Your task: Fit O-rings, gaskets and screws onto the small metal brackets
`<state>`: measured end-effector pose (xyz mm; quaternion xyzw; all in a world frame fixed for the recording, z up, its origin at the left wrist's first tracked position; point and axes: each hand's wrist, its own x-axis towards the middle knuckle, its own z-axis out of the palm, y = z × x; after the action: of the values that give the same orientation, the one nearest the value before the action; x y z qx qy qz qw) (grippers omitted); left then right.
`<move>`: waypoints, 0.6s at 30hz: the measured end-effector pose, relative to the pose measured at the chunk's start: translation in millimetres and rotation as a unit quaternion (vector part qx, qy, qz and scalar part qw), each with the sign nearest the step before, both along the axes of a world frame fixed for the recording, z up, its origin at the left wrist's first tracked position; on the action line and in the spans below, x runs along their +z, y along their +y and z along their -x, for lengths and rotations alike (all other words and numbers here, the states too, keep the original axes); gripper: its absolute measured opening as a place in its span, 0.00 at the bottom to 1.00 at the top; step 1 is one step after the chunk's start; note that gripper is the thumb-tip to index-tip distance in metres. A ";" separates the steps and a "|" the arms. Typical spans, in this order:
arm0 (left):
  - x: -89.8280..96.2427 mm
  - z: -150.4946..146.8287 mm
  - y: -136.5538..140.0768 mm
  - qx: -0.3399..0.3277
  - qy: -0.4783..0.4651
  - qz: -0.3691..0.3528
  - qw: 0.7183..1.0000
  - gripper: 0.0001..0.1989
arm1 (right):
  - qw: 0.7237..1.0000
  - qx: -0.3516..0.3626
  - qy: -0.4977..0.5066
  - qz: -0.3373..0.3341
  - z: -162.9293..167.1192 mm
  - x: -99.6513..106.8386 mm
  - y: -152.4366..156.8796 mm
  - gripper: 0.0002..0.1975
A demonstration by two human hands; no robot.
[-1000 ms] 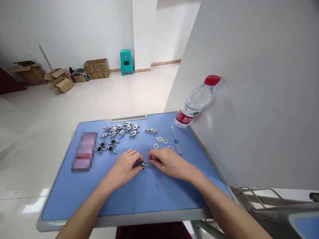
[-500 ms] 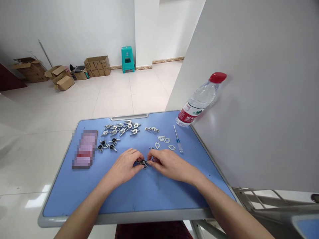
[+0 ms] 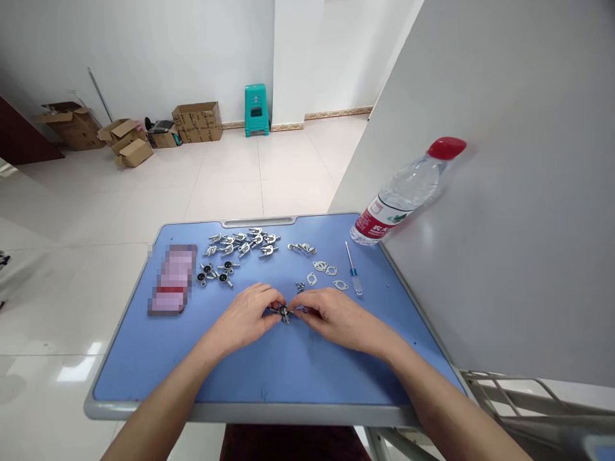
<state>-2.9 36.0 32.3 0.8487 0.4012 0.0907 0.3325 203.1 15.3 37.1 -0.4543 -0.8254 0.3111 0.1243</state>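
Note:
Near the middle of the blue table, my left hand (image 3: pixel 250 315) pinches a small metal fitting (image 3: pixel 284 314) with a black round centre and short metal arms. My right hand (image 3: pixel 334 318) has its thumb and fingertips closed at the fitting's right end; whether a smaller piece is also between them cannot be made out. Just beyond the right hand lies a little heap of small screws (image 3: pixel 300 287). Similar black-centred metal fittings (image 3: pixel 223 278) lie in a group to the left. Flat oval metal plates (image 3: pixel 341 285) and a screwdriver (image 3: pixel 354 275) with a blue and clear handle lie to the right.
Several U-shaped metal brackets (image 3: pixel 244 248) are grouped at the table's far side, beside a row of small silvery pieces (image 3: pixel 302 248). A blurred-out phone-like object (image 3: pixel 172 279) is at left. A red-capped water bottle (image 3: pixel 394 200) stands by the grey panel (image 3: pixel 519 211) at right.
The view has shifted slightly, so the table appears further right. Between my fingers the fitting has turned a little. More of the screw heap shows past my right hand.

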 end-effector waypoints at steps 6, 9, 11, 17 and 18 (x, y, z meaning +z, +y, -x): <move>0.7 1.3 0.7 0.012 -0.010 0.000 1.000 0.08 | 0.999 -0.037 -0.018 0.003 -4.6 5.3 1.9 0.15; 1.0 1.2 1.3 0.023 -0.017 -0.004 1.000 0.09 | 0.998 -0.051 -0.022 0.001 -7.5 5.9 2.5 0.16; 0.7 0.7 1.8 0.028 -0.020 -0.005 0.999 0.09 | 0.998 -0.062 -0.020 -0.005 -9.7 6.5 3.0 0.16; 0.8 -0.7 1.8 0.027 -0.018 -0.006 0.999 0.08 | 0.993 -0.116 -0.016 -0.023 -19.5 7.6 6.7 0.12; 1.1 -0.3 2.0 0.027 -0.019 -0.006 0.999 0.08 | 0.991 -0.127 -0.019 -0.026 -21.6 7.8 7.4 0.12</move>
<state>-2.6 38.0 33.4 0.8376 0.4171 0.1181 0.3324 224.7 22.6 45.0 -0.5582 -0.7710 0.2622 0.1587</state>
